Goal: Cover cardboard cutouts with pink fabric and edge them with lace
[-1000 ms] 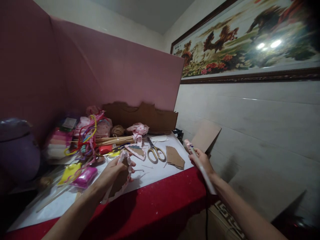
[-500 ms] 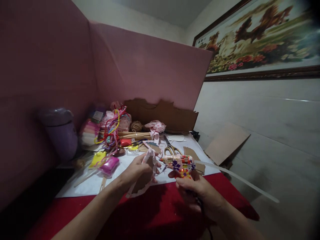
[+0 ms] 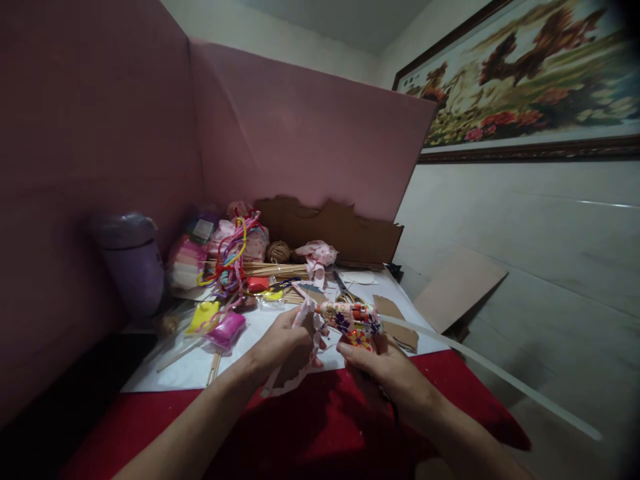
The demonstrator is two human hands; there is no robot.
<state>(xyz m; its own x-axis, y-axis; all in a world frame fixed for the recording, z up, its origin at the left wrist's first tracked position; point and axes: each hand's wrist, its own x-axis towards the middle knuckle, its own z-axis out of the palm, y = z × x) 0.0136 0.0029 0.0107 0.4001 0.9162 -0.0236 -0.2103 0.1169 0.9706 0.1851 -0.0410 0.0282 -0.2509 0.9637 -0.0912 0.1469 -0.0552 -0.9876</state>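
Note:
My left hand (image 3: 283, 340) is closed on a brown cardboard piece edged with pink-white lace ribbon (image 3: 295, 363), held over the front of the table. My right hand (image 3: 380, 367) grips a flower-patterned glue gun (image 3: 350, 319), with its nozzle pointing left at the top edge of the cardboard piece. A long white glue stick (image 3: 490, 373) juts from the back of the gun toward the right. Both hands hover above the white paper sheet (image 3: 180, 370) and the red tablecloth (image 3: 320, 433).
Behind the hands lie gold-handled scissors (image 3: 345, 290), a cardboard scrap (image 3: 397, 320), bamboo sticks (image 3: 270, 270), a twine ball (image 3: 278, 252), coloured pipe cleaners (image 3: 233, 257), clay packs (image 3: 225, 330) and a purple jar (image 3: 133, 263). A pink board (image 3: 310, 140) backs the table; a cardboard sheet (image 3: 457, 287) leans at right.
My right hand has brought the glue gun from the table's right edge to the cardboard piece in my left hand. My view swung left.

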